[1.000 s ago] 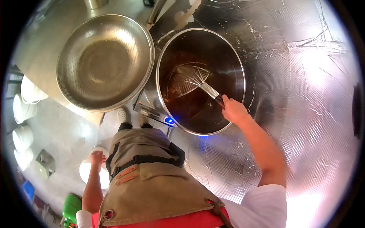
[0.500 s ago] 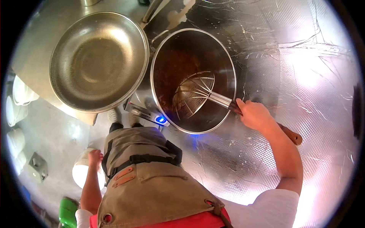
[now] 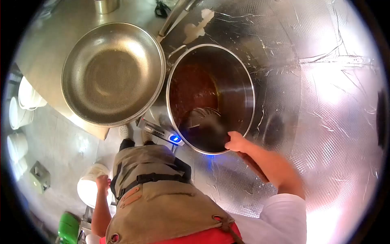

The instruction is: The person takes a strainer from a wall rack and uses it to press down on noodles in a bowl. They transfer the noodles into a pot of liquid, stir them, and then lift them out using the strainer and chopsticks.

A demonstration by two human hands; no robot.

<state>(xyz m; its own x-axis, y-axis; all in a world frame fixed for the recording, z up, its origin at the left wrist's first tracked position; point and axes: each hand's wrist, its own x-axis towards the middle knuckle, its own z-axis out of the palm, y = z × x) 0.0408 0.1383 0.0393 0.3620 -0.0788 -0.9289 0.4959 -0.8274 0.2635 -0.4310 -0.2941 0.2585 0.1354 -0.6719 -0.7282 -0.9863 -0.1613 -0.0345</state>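
My right hand point(image 3: 237, 142) grips the wooden handle of a spider skimmer point(image 3: 204, 116) at the near right rim of a deep steel pot point(image 3: 239, 87). The skimmer's wire head is down inside the pot, blurred and partly under a dark reddish-brown liquid point(image 3: 194, 87). Its handle end sticks out below my forearm. My left hand point(image 3: 103, 183) hangs low beside my apron, fingers curled in, with nothing seen in it. From this angle a white bucket point(image 3: 87, 189) appears behind that hand.
A wide, dimpled steel wok point(image 3: 113, 73) rests left of the pot. A control panel with a lit blue display point(image 3: 175, 139) is at the pot's near side. Foil-like sheeting point(image 3: 308, 122) covers the right. White buckets point(image 3: 18, 114) and a green container point(image 3: 69, 227) stand left.
My right hand has moved left and toward me with the skimmer. Its head has gone from above the liquid to lower in the pot. The view has shifted slightly.
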